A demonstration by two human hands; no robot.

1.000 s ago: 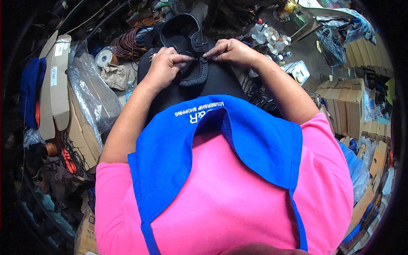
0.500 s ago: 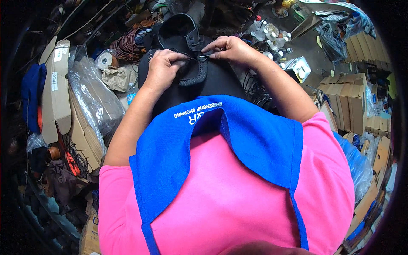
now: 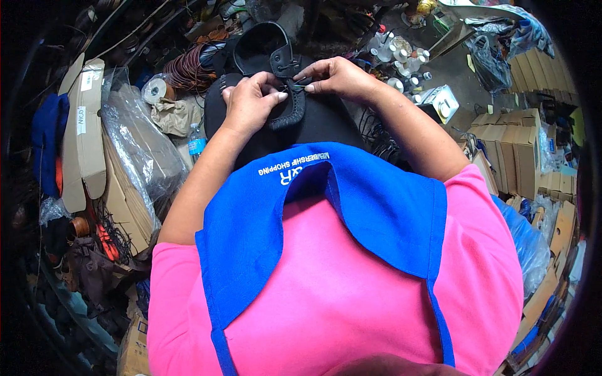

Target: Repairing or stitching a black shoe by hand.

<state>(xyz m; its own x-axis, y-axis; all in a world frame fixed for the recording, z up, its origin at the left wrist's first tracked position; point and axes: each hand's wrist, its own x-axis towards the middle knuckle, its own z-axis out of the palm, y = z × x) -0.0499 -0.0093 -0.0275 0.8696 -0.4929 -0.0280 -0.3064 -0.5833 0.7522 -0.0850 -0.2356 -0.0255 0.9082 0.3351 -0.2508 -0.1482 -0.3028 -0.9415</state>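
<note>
A black leather piece that looks like a shoe (image 3: pixel 290 119) lies on dark cloth over my lap. It has a thick braided or stitched edge on the near side and a raised, looped collar with small eyelets at the far side. My left hand (image 3: pixel 249 106) grips its left side, fingers curled over the leather and thumb on top. Close by on the right, my right hand (image 3: pixel 343 80) pinches a thin dark strand, seemingly a lace, between thumb and forefinger at the stitched seam. The strand's far end is too small to make out.
Several bottles (image 3: pixel 401 53) and a white-and-black can (image 3: pixel 444 103) stand at the right. Coiled brown cord (image 3: pixel 188 66), a thread spool (image 3: pixel 153 89) and crumpled paper (image 3: pixel 174 116) lie left. Cardboard stacks (image 3: pixel 511 147) and plastic wrap (image 3: pixel 141 147) flank both sides.
My left hand has shifted right and inward, its thumb now nearer the seam. A thin strand that stretched between the hands no longer shows. My right hand has barely moved.
</note>
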